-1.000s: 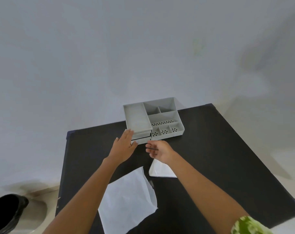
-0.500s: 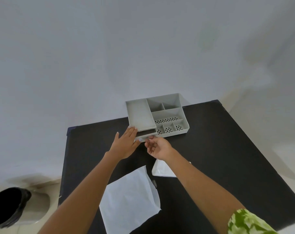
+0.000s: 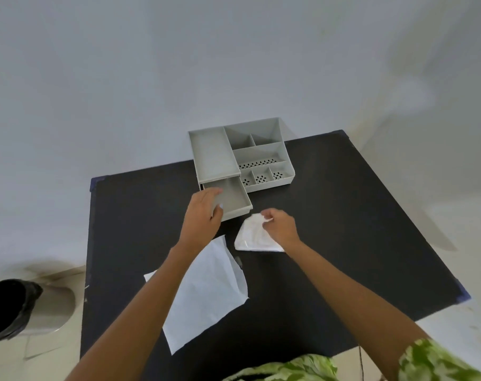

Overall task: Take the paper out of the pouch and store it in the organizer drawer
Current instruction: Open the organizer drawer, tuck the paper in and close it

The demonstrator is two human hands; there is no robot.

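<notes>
A grey organizer [image 3: 214,158] stands at the far edge of the black table [image 3: 343,215]. Its lower drawer [image 3: 233,199] is pulled out toward me and looks empty inside. My left hand [image 3: 202,215] grips the drawer's front left corner, fingers over the wall and thumb on the front. Just right of the drawer lies a small folded white paper [image 3: 251,236]; my right hand [image 3: 280,226] pinches its upper corner. A larger flat white pouch [image 3: 206,290] lies nearer to me, partly under my left forearm.
The organizer's right half has several small open compartments [image 3: 261,177] with perforated floors. A black bin [image 3: 8,306] stands on the floor to the left of the table. A pale wall rises right behind the organizer.
The drawer has slid out from under the organizer. My left hand came back with it. My right hand dropped from the drawer front to the folded paper and pinched its corner.
</notes>
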